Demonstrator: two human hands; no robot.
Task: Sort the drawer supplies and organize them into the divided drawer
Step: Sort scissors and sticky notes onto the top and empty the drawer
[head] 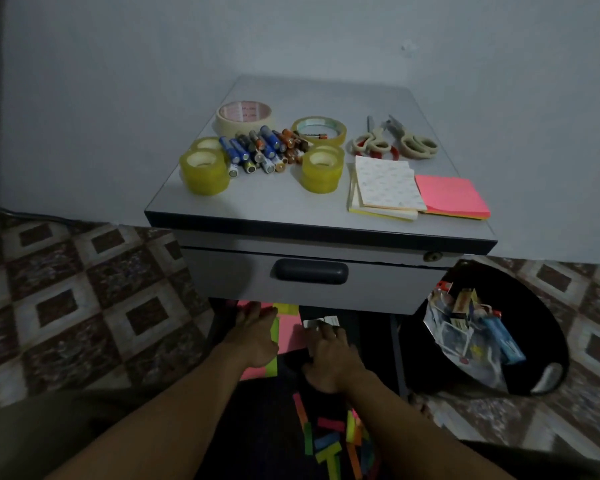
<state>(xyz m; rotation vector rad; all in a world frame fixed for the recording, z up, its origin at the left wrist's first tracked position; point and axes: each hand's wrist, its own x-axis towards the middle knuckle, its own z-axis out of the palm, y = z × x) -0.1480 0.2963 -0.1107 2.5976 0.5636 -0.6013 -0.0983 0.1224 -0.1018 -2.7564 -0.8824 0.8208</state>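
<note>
**Around the Edges: Bin, Floor and Wall**

Look to your right and you find a black bin [544, 320] standing on the floor [84, 306], its mouth tipped toward you. Inside it you see a heap of crumpled clear plastic [465, 344], with a blue packet [506, 341] lying against its right side and a brown carton [463, 301] poking up at the back. The floor under you is tiled in brown and cream squares, each with a dark block in its middle. Ahead of you rises a plain grey wall [118, 98], which bears one small pale mark [408, 48] high on the right. At your far left a dark cable [21, 213] runs along the foot of that wall.
</note>
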